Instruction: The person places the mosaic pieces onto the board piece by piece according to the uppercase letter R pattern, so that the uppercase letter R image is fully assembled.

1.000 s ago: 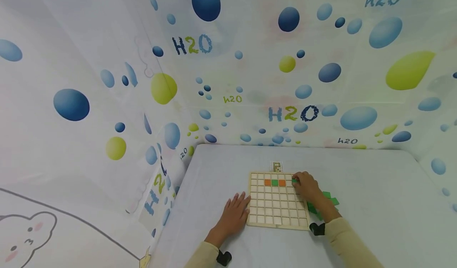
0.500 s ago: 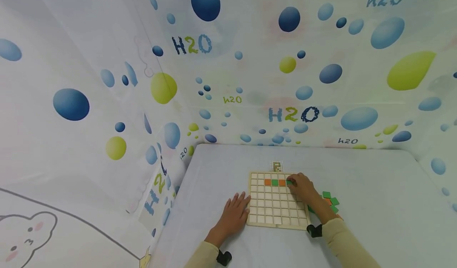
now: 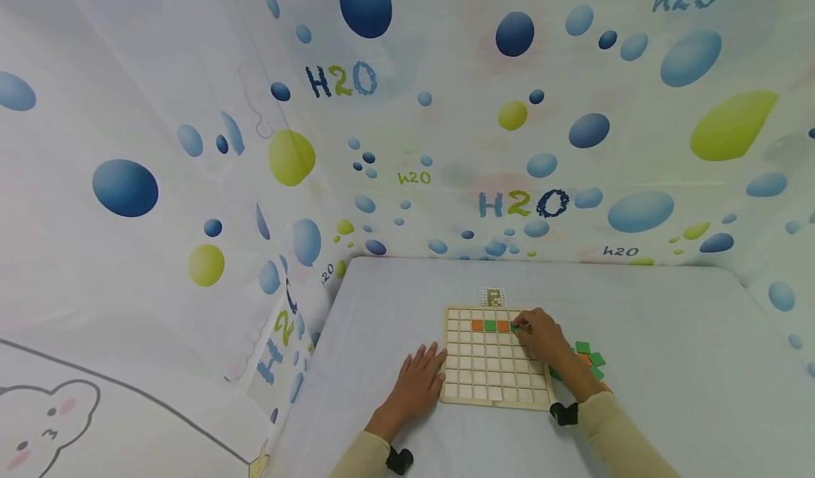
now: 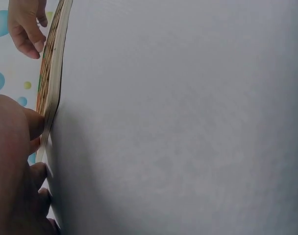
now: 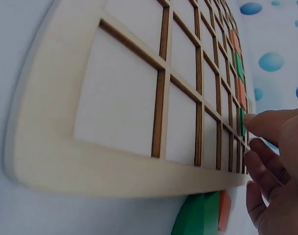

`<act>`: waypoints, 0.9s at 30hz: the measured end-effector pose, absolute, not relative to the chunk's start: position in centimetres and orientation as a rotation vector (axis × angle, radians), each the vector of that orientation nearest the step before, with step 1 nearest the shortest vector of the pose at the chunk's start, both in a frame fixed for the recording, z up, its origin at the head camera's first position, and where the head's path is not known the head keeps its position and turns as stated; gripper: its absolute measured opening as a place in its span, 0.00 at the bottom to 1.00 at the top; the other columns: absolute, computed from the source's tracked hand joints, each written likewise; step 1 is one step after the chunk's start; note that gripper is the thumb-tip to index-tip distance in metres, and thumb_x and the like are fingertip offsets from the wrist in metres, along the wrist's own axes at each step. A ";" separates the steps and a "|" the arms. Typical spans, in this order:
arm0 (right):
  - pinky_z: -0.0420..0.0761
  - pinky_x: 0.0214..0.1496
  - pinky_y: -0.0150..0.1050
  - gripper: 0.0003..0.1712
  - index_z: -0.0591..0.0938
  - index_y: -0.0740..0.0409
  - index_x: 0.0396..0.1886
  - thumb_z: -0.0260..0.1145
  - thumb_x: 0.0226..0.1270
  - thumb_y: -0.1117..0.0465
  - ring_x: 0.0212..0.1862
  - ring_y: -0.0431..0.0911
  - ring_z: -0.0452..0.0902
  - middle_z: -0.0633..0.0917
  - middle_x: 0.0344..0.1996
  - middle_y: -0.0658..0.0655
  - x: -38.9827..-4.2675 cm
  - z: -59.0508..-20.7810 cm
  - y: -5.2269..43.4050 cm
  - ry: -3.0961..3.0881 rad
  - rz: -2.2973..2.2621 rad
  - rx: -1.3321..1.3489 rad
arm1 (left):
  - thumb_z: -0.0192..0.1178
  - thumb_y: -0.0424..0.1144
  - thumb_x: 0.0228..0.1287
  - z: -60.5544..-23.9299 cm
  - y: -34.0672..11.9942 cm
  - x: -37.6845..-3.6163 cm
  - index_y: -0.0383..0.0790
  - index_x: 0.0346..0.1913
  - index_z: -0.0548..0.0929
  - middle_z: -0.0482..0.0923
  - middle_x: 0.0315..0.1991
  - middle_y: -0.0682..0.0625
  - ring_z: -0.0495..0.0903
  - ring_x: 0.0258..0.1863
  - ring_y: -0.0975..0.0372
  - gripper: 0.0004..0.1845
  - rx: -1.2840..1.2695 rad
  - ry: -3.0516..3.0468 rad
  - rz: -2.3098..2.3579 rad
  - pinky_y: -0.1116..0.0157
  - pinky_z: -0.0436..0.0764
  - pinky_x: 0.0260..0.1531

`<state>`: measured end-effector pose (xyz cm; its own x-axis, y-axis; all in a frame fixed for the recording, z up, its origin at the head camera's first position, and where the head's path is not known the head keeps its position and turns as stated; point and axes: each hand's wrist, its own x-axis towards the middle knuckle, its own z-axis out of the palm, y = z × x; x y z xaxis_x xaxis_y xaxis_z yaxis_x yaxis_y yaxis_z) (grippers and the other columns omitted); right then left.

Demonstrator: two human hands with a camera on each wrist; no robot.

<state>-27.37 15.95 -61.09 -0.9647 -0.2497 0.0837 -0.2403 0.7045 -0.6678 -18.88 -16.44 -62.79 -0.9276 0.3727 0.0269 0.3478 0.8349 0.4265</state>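
A wooden grid board [image 3: 493, 375] lies on the white table. Its second row holds an orange tile [image 3: 477, 326], a green tile [image 3: 490, 326] and another orange tile [image 3: 503, 326]. My right hand [image 3: 521, 327] reaches over the board's right side. Its fingertips [image 5: 259, 125] hold a further green tile [image 5: 242, 122] down in the cell just right of those three. My left hand [image 3: 420, 375] lies flat on the table, with its fingers [image 4: 34, 125] against the board's left edge [image 4: 51, 83].
A loose pile of green and orange tiles [image 3: 588, 358] lies right of the board, partly behind my right forearm. A small pattern card [image 3: 492, 296] sits just beyond the board's far edge. Bubble-printed walls enclose the table on the left and back.
My right hand has carried the green tile leftward from the board's right edge to the cell beside the orange tile. The left hand has not moved.
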 end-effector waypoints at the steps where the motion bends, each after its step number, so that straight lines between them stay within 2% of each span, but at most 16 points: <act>1: 0.82 0.47 0.56 0.07 0.86 0.62 0.48 0.66 0.76 0.65 0.44 0.53 0.81 0.82 0.46 0.62 -27.3 -61.1 16.2 2.891 -1.142 -0.401 | 0.47 0.44 0.85 -62.7 -16.4 -18.9 0.43 0.79 0.69 0.64 0.81 0.40 0.59 0.81 0.41 0.26 0.584 2.953 0.668 0.34 0.59 0.75; 7: 0.76 0.53 0.64 0.16 0.85 0.63 0.55 0.62 0.79 0.58 0.52 0.60 0.80 0.81 0.53 0.67 -26.6 -60.8 19.2 2.878 -1.152 -0.162 | 0.46 0.44 0.85 -62.3 -16.4 -18.8 0.43 0.79 0.69 0.64 0.80 0.40 0.60 0.81 0.40 0.26 0.598 2.951 0.649 0.34 0.60 0.74; 10: 0.75 0.52 0.66 0.19 0.84 0.64 0.57 0.64 0.78 0.54 0.55 0.64 0.79 0.81 0.55 0.70 -26.0 -60.6 21.3 2.898 -1.055 -0.050 | 0.47 0.44 0.85 -62.2 -16.5 -18.8 0.42 0.79 0.70 0.65 0.80 0.39 0.60 0.80 0.40 0.26 0.596 2.952 0.649 0.34 0.60 0.74; 15: 0.73 0.51 0.69 0.27 0.80 0.68 0.57 0.68 0.74 0.49 0.55 0.69 0.75 0.79 0.53 0.75 -24.9 -60.3 24.6 2.863 -0.890 0.117 | 0.47 0.44 0.85 -61.9 -16.5 -18.6 0.42 0.79 0.69 0.64 0.81 0.39 0.59 0.81 0.40 0.26 0.565 2.930 0.656 0.34 0.59 0.75; 21: 0.73 0.49 0.68 0.29 0.78 0.69 0.54 0.70 0.73 0.47 0.50 0.66 0.74 0.78 0.47 0.71 -24.5 -61.0 26.8 2.805 -0.872 0.160 | 0.47 0.44 0.85 -62.1 -16.6 -18.7 0.43 0.80 0.68 0.63 0.81 0.40 0.59 0.81 0.41 0.26 0.557 2.933 0.643 0.35 0.59 0.76; 27: 0.75 0.47 0.62 0.24 0.79 0.69 0.54 0.68 0.75 0.51 0.48 0.63 0.77 0.81 0.47 0.71 -24.5 -62.2 26.9 2.865 -0.907 0.120 | 0.46 0.45 0.85 -62.3 -16.5 -18.8 0.45 0.81 0.67 0.61 0.82 0.42 0.57 0.82 0.43 0.27 0.548 2.916 0.641 0.36 0.57 0.77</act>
